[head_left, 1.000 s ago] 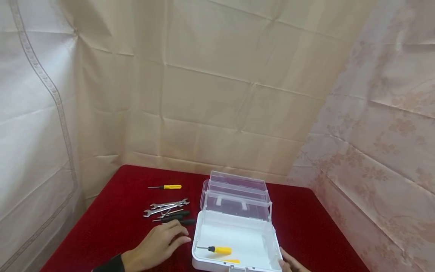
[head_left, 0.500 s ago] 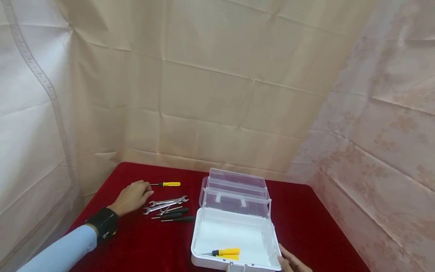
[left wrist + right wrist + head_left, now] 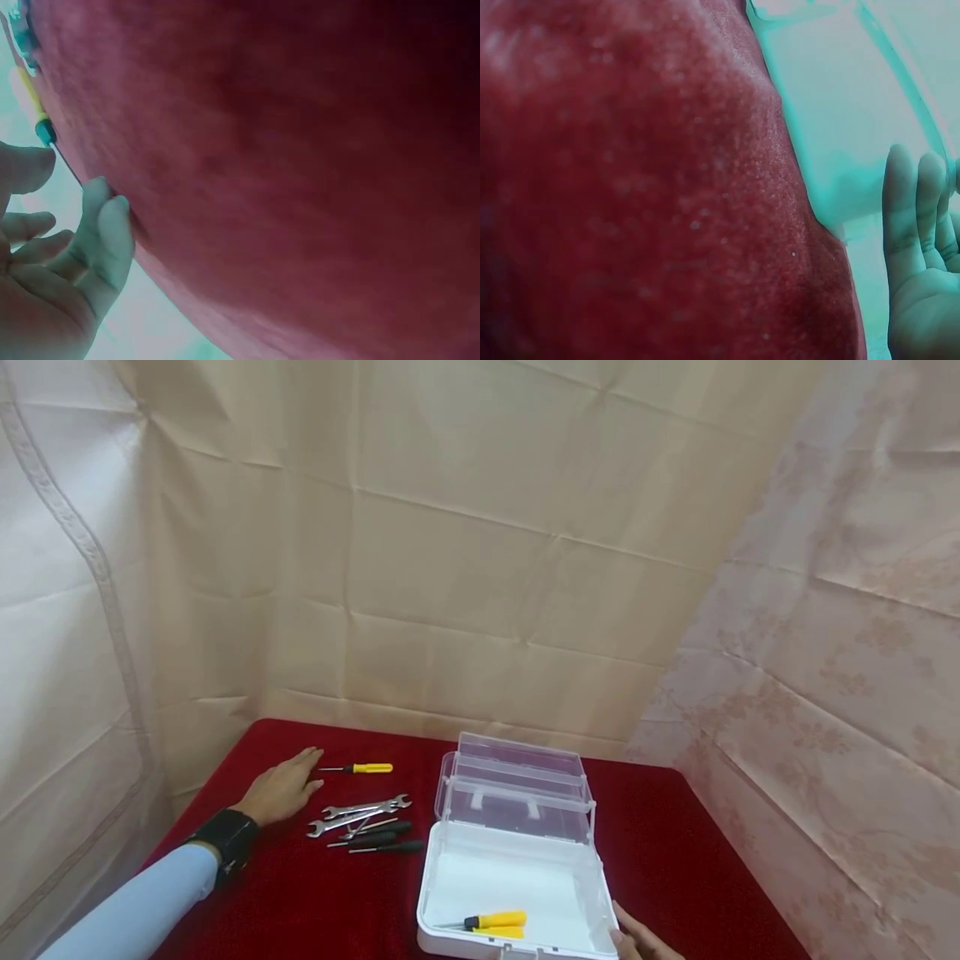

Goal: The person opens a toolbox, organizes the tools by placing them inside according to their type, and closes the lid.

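In the head view my left hand is low over the far left of the red cloth, fingers extended and thumb apart. It holds nothing; its fingertips are beside the shaft end of a yellow-handled screwdriver. The left wrist view shows this screwdriver beyond the thumb, the gap between thumb and fingers unfilled. My right hand lies against the right side of an open white toolbox. In the right wrist view its fingers are straight along the box wall. Two yellow-handled screwdrivers lie inside the box.
Silver open-ended wrenches and black-handled screwdrivers lie in a group left of the box. The clear lid is tipped back behind it. Cloth curtains enclose the table at the back and sides.
My left hand has moved from beside the box to the far left, near the lone yellow screwdriver. The upper yellow screwdriver in the box has shifted slightly right. My right hand stays at the box.
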A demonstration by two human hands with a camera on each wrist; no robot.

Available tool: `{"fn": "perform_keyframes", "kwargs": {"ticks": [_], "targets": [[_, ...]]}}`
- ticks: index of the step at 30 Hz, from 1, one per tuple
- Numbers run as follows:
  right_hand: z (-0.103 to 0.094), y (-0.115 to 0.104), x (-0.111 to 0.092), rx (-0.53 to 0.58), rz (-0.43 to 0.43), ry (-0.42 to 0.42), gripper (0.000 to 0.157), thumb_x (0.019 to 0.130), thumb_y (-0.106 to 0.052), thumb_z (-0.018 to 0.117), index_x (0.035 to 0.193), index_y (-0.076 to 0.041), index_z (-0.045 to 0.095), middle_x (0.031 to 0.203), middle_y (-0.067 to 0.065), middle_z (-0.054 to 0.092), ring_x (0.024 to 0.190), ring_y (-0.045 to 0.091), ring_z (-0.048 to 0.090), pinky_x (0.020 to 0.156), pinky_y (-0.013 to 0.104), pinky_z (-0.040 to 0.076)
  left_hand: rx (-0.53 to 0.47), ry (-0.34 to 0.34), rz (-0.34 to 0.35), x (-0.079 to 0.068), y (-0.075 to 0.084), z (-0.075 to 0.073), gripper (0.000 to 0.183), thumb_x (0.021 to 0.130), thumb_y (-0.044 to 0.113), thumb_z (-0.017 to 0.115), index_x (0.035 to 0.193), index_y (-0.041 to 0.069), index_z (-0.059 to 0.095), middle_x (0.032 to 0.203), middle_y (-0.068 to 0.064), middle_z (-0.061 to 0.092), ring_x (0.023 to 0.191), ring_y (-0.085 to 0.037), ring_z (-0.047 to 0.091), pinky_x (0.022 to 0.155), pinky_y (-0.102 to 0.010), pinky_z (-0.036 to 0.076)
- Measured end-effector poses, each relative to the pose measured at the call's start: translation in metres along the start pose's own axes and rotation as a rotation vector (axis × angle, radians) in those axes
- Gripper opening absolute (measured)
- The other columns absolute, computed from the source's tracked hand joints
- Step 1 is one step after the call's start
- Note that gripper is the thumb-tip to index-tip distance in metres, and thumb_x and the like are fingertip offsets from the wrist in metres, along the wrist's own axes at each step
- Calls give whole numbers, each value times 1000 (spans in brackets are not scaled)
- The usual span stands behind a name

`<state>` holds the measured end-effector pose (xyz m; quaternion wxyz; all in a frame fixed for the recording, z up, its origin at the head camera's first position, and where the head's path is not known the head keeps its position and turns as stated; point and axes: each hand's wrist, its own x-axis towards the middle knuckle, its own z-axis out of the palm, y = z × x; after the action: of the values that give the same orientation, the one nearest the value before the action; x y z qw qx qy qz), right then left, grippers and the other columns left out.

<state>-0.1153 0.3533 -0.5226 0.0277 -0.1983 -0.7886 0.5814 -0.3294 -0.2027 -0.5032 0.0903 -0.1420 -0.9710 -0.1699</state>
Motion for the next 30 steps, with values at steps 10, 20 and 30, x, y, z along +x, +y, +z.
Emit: {"fn": "perform_keyframes", "kwargs": {"ticks": [10, 20, 30], "targets": [[0, 2, 1, 19, -11, -1, 116, 63, -74, 81, 143, 5, 54, 130, 31, 63, 95, 33, 73, 74, 47, 61, 90, -32, 21, 3, 3, 1, 49, 95, 12, 69, 134, -14, 54, 122, -31, 63, 108, -44, 65, 85, -57, 55], [0, 1, -2, 28, -17, 13, 116, 63, -76, 80, 143, 5, 55, 131, 30, 63, 95, 33, 74, 74, 46, 61, 55, -125, 19, 8, -3, -3, 55, 96, 14, 70, 136, -17, 51, 137, -37, 54, 127, -51, 54, 99, -61, 47], [2, 2, -3, 38, -19, 29, 116, 63, -76, 80, 143, 4, 55, 131, 29, 63, 93, 32, 74, 73, 45, 61, 61, -92, 75, 14, -7, -8, 12, 89, 6, 77, 93, 3, 66, 85, -5, 58, 74, -20, 55, 66, -40, 52]]}}
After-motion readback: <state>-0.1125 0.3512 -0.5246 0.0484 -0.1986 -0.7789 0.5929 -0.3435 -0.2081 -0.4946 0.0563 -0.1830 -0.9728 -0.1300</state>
